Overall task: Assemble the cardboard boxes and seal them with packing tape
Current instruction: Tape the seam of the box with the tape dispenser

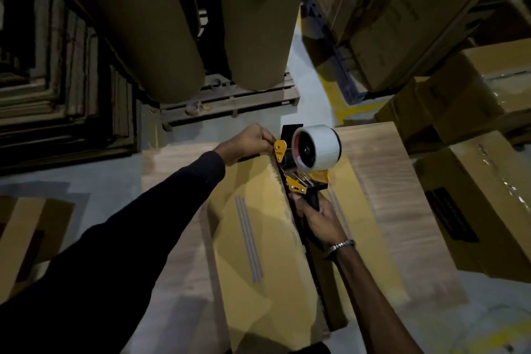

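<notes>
My only view comes from the head camera, looking steeply down from above the cardboard box [253, 227], close enough that the box fills the lower middle. Beyond the box's far end the wide lens catches the pallet [230, 100] and, right of the box, stacked cartons [471, 210].

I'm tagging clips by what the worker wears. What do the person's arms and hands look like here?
The left arm is covered to the wrist by a long dark sleeve, black or near black in this dim light, plain with no visible markings. The left hand is bare. The right forearm is unsleeved, with a silver-coloured link bracelet at the wrist. The right hand wears no glove.
</notes>
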{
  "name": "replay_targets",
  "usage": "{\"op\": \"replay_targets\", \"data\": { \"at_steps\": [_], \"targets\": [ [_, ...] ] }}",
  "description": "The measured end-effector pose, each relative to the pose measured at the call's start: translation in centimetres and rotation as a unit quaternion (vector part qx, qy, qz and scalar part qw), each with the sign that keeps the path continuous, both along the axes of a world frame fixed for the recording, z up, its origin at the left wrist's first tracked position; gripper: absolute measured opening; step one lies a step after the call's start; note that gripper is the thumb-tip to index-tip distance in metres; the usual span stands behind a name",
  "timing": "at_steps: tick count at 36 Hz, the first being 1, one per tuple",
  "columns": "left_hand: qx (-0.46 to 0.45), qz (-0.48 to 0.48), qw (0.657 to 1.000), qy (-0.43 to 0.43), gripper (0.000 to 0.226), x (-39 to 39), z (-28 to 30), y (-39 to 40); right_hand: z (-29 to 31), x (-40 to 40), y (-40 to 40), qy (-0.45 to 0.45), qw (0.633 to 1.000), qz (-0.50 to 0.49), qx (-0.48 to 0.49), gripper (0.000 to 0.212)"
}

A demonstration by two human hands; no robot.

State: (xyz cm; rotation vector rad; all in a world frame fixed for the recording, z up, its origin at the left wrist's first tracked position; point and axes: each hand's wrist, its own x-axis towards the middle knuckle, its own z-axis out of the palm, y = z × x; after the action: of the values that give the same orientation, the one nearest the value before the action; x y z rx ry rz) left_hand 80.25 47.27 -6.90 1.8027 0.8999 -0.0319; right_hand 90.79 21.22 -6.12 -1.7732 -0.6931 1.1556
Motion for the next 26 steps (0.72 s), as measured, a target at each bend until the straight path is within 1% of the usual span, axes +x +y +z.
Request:
{"op": "replay_targets", "data": {
  "at_steps": [3,6,9,14,17,20,21,24,26],
  "targets": [
    [-0.019,0.049,0.998,-0.032,0.016,-0.1,-0.9,-0.2,-0.5,-0.7,0.4,-0.06,0.997,-0.031,-0.027,0.02],
    [-0.033,0.068,0.996,-0.041,0.016,0.0,-1.1,0.0,-1.1,-1.7,1.0,-0.094,0.991,-0.064,-0.066,0.024],
    [-0.033,0.073,0.996,-0.04,0.017,0.1,-1.0,0.0,-1.5,-2.1,1.6,-0.131,0.984,-0.071,-0.094,0.024],
    [-0.045,0.069,0.996,-0.039,0.018,-0.3,-1.1,0.6,-1.2,-2.7,2.3,-0.158,0.977,-0.086,-0.115,0.02],
    [-0.05,0.061,0.996,-0.039,0.02,-0.1,-0.1,1.2,-1.0,-2.8,2.6,-0.173,0.973,-0.085,-0.128,0.017],
    [-0.035,0.043,0.998,-0.038,0.012,0.4,0.9,2.2,-1.0,-2.4,3.2,-0.201,0.969,-0.059,-0.133,0.026],
    [-0.035,0.041,0.998,-0.038,0.014,0.5,0.9,2.4,-0.9,-2.4,3.3,-0.212,0.967,-0.048,-0.134,0.028],
    [-0.031,0.066,0.997,-0.025,0.032,0.3,0.3,2.6,-0.7,-2.3,3.5,-0.236,0.962,-0.02,-0.138,0.032],
    [-0.038,0.092,0.995,-0.024,0.035,-0.1,-0.3,2.6,-0.5,-2.2,3.6,-0.24,0.961,-0.008,-0.14,0.033]
  ]
}}
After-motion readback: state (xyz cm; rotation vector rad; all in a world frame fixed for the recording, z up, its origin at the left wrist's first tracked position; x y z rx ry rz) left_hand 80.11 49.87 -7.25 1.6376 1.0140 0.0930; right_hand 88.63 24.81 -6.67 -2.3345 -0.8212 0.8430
